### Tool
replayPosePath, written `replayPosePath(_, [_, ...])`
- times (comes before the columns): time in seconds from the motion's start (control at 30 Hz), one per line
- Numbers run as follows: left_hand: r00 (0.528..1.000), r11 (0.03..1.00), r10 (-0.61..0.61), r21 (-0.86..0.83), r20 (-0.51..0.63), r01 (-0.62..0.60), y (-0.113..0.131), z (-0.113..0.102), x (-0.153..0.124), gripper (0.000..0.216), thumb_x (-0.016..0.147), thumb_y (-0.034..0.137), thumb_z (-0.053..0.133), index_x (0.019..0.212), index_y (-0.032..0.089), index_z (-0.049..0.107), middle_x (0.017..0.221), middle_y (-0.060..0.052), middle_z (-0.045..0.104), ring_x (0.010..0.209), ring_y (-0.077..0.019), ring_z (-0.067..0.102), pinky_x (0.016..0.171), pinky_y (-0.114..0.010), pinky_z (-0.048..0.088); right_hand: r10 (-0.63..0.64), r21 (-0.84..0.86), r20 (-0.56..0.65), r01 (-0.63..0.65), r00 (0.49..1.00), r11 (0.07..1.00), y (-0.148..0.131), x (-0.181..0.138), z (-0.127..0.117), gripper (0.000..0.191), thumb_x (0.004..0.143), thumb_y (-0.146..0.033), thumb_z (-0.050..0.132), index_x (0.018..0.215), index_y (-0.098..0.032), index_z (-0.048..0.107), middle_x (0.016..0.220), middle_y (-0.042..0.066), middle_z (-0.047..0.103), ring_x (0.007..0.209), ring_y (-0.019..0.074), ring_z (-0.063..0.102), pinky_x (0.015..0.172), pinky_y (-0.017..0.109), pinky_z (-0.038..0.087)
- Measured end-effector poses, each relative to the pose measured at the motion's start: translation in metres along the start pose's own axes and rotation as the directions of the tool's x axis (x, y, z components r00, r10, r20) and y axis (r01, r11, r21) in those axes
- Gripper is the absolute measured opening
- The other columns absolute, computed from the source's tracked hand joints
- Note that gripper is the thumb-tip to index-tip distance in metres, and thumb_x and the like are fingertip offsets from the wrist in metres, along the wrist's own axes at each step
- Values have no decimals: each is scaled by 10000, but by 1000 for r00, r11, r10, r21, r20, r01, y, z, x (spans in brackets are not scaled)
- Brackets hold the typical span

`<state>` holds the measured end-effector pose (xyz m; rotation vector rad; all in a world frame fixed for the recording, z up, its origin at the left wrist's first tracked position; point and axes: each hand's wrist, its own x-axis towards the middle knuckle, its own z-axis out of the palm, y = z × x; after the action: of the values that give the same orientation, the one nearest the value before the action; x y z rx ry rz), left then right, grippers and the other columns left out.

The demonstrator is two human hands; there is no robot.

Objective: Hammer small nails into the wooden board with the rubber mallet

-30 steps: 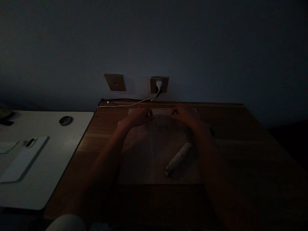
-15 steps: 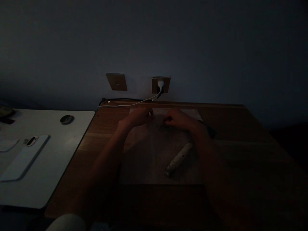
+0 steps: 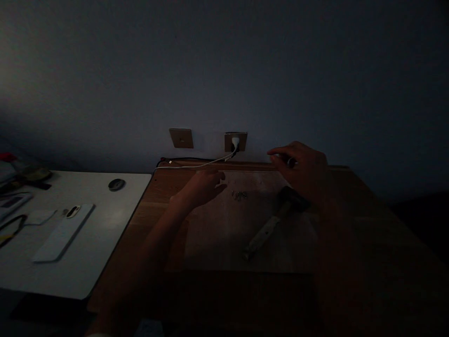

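In dim light, my left hand (image 3: 206,186) rests at the left of a thin pale sheet (image 3: 213,238), thumb and fingers apart and nothing between them. A small pile of shiny metal pieces, perhaps screws or nails, (image 3: 239,194) lies on the sheet to its right. My right hand (image 3: 298,161) is raised above the sheet's far right corner, its thumb and fingers pinched together. Something small and pale shows at those fingers, too dark to name. Below it lies a hammer (image 3: 264,234) with a dark head and a worn, light handle slanting toward me.
Wooden tabletop (image 3: 161,192) runs under the sheet to the wall. Cables (image 3: 201,164) trail along its back edge to a wall socket (image 3: 235,142). On the white table (image 3: 105,224) at left are a phone (image 3: 65,234), a round dark object (image 3: 116,185) and some clutter.
My right hand has lifted up and right from the metal pieces, uncovering them and the hammer's head. My left hand stays near its place with fingers more spread. The view has shifted.
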<state>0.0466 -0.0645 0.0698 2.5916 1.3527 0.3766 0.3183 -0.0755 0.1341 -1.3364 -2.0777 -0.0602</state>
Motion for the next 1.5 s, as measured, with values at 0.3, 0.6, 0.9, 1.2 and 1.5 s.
replayPosePath(0.3, [989,993,-66,84,-129,77,10,62,-173,446,937,288,591,1381,260,586,1602,-145,385,1500,-356,319,1190,-577,349,387,-46,-41,-389,921,920,38,-179,-2,362,886,-475,490,1039,-209,682,1116,147,638,1033,319,654,959,495,528])
replayPosePath(0.6, [908,913,-380,-228,-175,338,49,90,-204,579,960,283,517,1527,228,412,1583,-141,433,1496,-313,348,1193,-547,389,710,17,137,-719,690,695,41,-246,19,677,809,-646,502,1293,-183,600,1307,196,666,1224,419,621,1067,610,461])
replayPosePath(0.9, [851,801,-498,-466,-166,377,69,83,-205,602,934,311,541,1523,265,425,1554,-99,484,1451,-274,438,1201,-493,406,847,208,106,-844,522,494,41,-234,-5,442,675,-623,612,986,-309,624,1194,176,719,1181,452,639,1044,604,477])
replayPosePath(1.2, [651,676,-721,-441,-236,590,-3,25,-246,538,924,541,507,1357,235,600,1398,-67,642,1293,-290,598,1116,-452,479,709,494,266,-724,653,481,-47,-220,46,477,766,-579,655,1118,-256,658,1263,111,714,1190,340,655,976,477,553])
replayPosePath(1.5, [519,561,-825,-440,-223,701,-32,14,-266,611,887,629,510,1316,208,616,1194,-76,746,1069,-267,717,898,-349,583,612,553,368,-694,700,462,-69,-220,81,464,824,-541,683,1184,-251,656,1306,127,684,1190,321,649,1022,503,520])
